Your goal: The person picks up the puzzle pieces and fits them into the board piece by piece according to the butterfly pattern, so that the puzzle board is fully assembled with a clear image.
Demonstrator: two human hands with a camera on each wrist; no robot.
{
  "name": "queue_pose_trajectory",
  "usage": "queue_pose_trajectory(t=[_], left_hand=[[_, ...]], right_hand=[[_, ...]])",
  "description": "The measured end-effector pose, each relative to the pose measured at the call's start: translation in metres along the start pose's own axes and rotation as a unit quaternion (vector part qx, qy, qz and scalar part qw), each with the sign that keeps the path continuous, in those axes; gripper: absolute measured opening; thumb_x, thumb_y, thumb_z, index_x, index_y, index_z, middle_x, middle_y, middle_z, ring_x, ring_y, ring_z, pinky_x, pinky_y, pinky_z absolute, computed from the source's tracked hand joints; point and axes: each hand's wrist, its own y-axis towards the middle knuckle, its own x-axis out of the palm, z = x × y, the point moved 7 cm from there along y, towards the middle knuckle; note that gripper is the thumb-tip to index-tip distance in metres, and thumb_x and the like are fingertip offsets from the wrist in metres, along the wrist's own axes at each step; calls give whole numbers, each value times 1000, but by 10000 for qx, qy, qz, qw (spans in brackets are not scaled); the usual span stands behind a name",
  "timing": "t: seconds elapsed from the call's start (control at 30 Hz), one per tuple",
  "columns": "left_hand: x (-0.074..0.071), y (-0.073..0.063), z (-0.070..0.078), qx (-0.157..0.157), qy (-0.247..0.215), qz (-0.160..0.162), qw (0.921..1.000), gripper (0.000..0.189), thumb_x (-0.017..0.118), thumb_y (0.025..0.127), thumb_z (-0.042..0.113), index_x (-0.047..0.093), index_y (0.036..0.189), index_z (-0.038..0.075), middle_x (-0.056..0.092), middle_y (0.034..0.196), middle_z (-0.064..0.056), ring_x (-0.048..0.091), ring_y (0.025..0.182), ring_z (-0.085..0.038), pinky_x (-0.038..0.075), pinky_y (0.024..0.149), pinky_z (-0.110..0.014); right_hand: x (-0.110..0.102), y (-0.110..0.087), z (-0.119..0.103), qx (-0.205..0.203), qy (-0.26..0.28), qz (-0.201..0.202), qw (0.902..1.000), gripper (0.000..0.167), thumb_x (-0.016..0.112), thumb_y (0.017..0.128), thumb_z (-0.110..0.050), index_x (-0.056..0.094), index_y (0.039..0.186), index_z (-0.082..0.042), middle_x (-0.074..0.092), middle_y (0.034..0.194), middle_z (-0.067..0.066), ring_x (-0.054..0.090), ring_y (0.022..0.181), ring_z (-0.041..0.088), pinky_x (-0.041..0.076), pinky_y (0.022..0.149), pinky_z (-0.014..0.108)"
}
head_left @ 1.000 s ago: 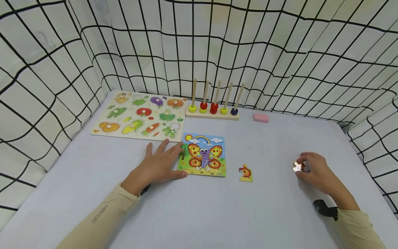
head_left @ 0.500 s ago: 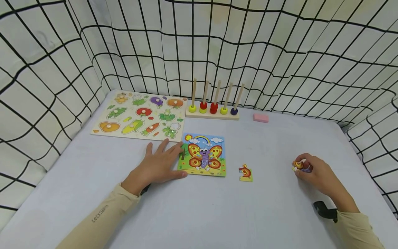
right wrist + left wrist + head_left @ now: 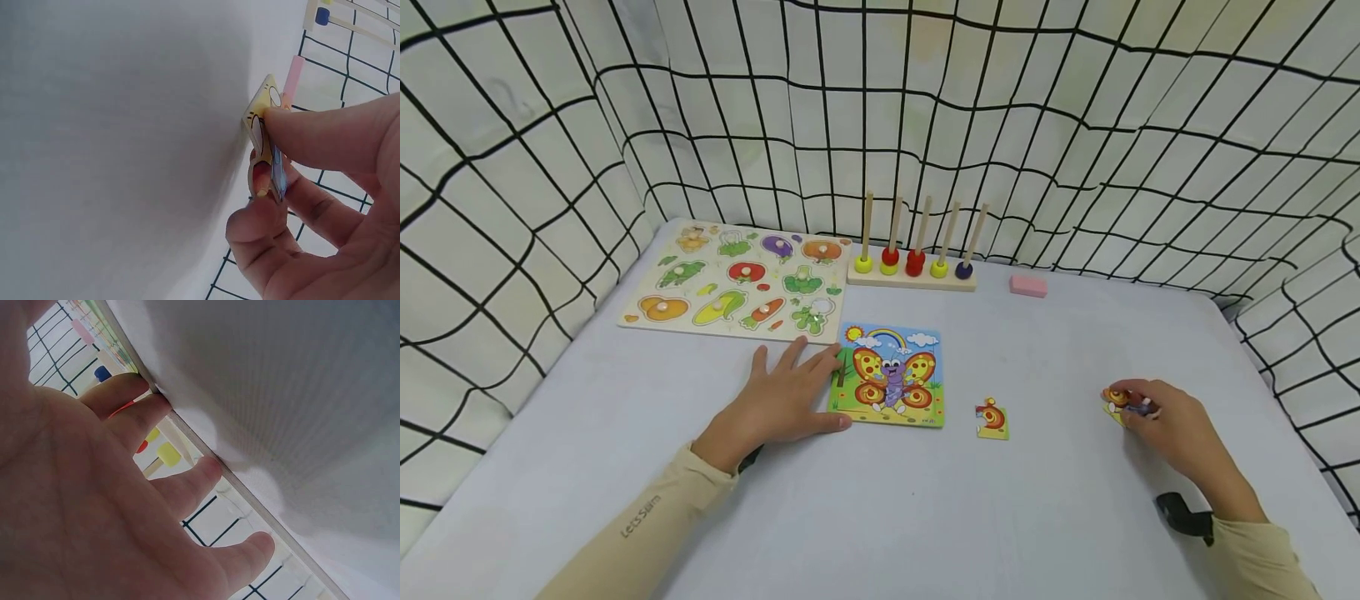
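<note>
A square butterfly jigsaw puzzle (image 3: 893,367) lies flat at the middle of the table. My left hand (image 3: 782,402) rests on the table with its fingers spread, the thumb and fingertips right at the puzzle's left side. In the left wrist view, that hand's fingers (image 3: 187,487) are extended. Over to the right, my right hand (image 3: 1172,417) pinches a small jigsaw piece (image 3: 261,119) between thumb and fingers, tilted, with yellow, red and blue print; part of it is hidden. Between the puzzle and that hand lies a loose jigsaw piece (image 3: 993,420) with a red swirl.
A wooden vegetable peg puzzle (image 3: 752,329) lies at the back left. Beside it stands a bead stacker (image 3: 917,282) with upright pegs and coloured beads. A pink block (image 3: 1028,286) sits to its right. Black netting (image 3: 865,108) over white cloth surrounds the white table (image 3: 925,517).
In my right hand the jigsaw piece has turned from a shiny glare to its coloured print, and that hand has shifted slightly down. My left hand has stayed in place.
</note>
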Motion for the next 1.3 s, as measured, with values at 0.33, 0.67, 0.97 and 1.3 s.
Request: queue_pose_trajectory(t=[0.33,0.67,0.97,1.3], left_hand=[[-1,-1,0,-5,-9,-9,10000,85,77,95,56,48,160,10,33,173,-11,16,159,-48,4,116,-84],[-1,-2,1,11,-16,8,10000,86,77,95,57,48,160,10,33,173,-11,16,160,-47,4,116,-83],[-2,-2,2,3,-27,24,10000,83,78,95,56,50,158,10,34,173,-11,16,159,-48,5,116,-83],[-2,-2,1,27,-80,49,10000,83,78,94,56,50,158,10,34,172,-11,16,159,-48,4,116,-84]], right_hand=[[-5,-7,5,559,182,169,9981,34,78,91,2,66,121,12,69,99,19,62,88,33,49,63,28],[-6,-11,7,780,654,249,9945,27,74,97,-2,73,124,-1,76,102,17,64,83,22,50,60,26],[2,-3,-12,783,1615,-68,9837,31,72,103,-10,70,132,0,73,106,17,69,74,19,55,64,26],[17,11,-51,496,2036,-312,9773,31,73,102,-7,71,133,-3,72,108,14,71,79,21,56,72,25]])
